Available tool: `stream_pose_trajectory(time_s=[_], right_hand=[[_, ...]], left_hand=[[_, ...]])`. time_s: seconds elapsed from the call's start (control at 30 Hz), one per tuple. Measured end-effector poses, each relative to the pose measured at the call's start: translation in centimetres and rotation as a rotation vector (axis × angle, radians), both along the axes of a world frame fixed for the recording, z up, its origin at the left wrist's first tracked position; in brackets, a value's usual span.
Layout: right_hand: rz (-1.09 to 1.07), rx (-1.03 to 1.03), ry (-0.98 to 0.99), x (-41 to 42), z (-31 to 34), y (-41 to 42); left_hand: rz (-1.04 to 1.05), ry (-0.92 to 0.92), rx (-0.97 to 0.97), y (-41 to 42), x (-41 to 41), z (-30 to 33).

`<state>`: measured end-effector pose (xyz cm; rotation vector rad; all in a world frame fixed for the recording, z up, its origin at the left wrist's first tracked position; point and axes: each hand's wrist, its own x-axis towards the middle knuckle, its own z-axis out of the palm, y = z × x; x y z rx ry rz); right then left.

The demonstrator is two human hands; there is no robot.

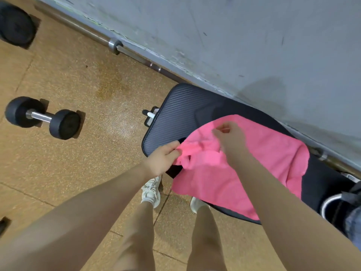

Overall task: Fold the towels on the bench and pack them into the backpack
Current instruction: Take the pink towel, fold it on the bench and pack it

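Note:
A pink towel lies spread over the dark padded bench, with one edge hanging off the near side. My left hand grips a bunched corner of the towel at the bench's near edge. My right hand is over the towel's far left part, its fingers curled and pinching the fabric there. A dark backpack shows only partly at the right edge of the view.
A black dumbbell lies on the tan floor to the left, and a weight plate sits at the top left. A steel barbell runs along the grey wall behind the bench. My feet stand just before the bench.

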<state>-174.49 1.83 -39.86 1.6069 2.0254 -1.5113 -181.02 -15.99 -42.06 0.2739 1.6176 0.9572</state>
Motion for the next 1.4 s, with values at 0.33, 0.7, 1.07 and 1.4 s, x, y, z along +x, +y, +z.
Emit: stream_pose_trajectory(time_s=[0.33,0.7,1.07,1.4], right_hand=[[-0.078,-0.108,0.255,-9.6,-0.1,-1.7],[0.197,0.086,0.032,-2.9,-2.9,-1.2],[-0.106,0.390,-0.350,18.4,-0.5,11.6],[0.148,0.209,-0.108,22.4,-4.5,18.4]], left_hand=[[0.057,0.229,-0.054,-4.2,-5.1,2.0],[0.041,0.727,-0.178,-4.4,-3.6,-2.7],[-0.492,0.509,0.163,10.9,10.1,-0.2],[-0.354,0.501,-0.001,21.3,25.6,-3.9]])
